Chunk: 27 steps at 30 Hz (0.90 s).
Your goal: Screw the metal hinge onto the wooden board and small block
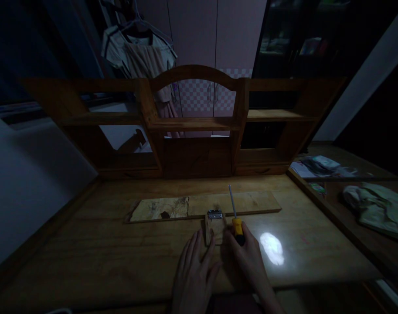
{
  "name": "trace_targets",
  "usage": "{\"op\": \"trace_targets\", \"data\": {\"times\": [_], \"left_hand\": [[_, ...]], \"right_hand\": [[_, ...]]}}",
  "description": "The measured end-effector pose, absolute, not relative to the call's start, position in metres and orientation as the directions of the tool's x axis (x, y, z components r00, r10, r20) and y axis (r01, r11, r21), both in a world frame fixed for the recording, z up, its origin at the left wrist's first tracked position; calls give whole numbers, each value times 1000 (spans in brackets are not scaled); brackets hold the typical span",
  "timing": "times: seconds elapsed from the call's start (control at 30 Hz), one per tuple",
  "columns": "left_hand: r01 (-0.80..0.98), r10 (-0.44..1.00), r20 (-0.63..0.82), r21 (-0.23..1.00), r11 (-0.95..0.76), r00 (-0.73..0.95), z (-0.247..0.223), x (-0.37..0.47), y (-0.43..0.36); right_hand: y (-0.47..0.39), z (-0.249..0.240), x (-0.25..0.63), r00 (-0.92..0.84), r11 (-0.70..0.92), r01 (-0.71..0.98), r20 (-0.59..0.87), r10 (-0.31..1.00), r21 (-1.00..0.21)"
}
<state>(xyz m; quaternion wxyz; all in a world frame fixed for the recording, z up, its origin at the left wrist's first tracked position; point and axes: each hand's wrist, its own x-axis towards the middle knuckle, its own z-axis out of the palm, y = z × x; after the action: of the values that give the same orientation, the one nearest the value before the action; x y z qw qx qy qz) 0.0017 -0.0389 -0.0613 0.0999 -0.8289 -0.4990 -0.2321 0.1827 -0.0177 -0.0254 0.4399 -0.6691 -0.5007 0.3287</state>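
Observation:
A long wooden board [231,203] lies across the desk, its left part worn and stained. A small metal hinge [215,214] joins its front edge to a small wooden piece [217,231]. My left hand [195,266] rests with fingers spread at the left and front of the small piece, touching it. My right hand [246,250] is closed around the yellow and black handle of a screwdriver [237,226], beside the right side of the small piece. The screwdriver's shaft points up and away, its tip over the board and not on the hinge.
A wooden shelf unit [194,124] stands along the desk's back edge. The desk top [120,257] shows a bright light reflection at the right. Crumpled cloth [382,209] lies beyond the desk's right edge, and clothes [143,56] hang behind.

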Motion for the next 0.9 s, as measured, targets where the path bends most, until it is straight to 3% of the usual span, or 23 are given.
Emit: {"op": "trace_targets", "data": {"times": [0.13,0.3,0.53,0.8,0.9], "left_hand": [[878,770,476,-10,-478,425,-55,1,-39],[869,769,460,-14,-494,445,-52,1,-39],[866,780,461,46,-498,424,-48,2,-41],[875,786,479,75,-479,390,-45,6,-42],[872,790,448,46,-488,419,-47,5,-42]], "right_hand": [[-21,-22,197,321,-94,405,45,946,-910],[-31,-2,241,316,-155,566,40,948,-810],[-53,42,284,196,46,811,344,918,-584],[-52,68,249,386,165,708,571,724,-687],[-45,69,235,349,230,759,679,647,-609]]}}
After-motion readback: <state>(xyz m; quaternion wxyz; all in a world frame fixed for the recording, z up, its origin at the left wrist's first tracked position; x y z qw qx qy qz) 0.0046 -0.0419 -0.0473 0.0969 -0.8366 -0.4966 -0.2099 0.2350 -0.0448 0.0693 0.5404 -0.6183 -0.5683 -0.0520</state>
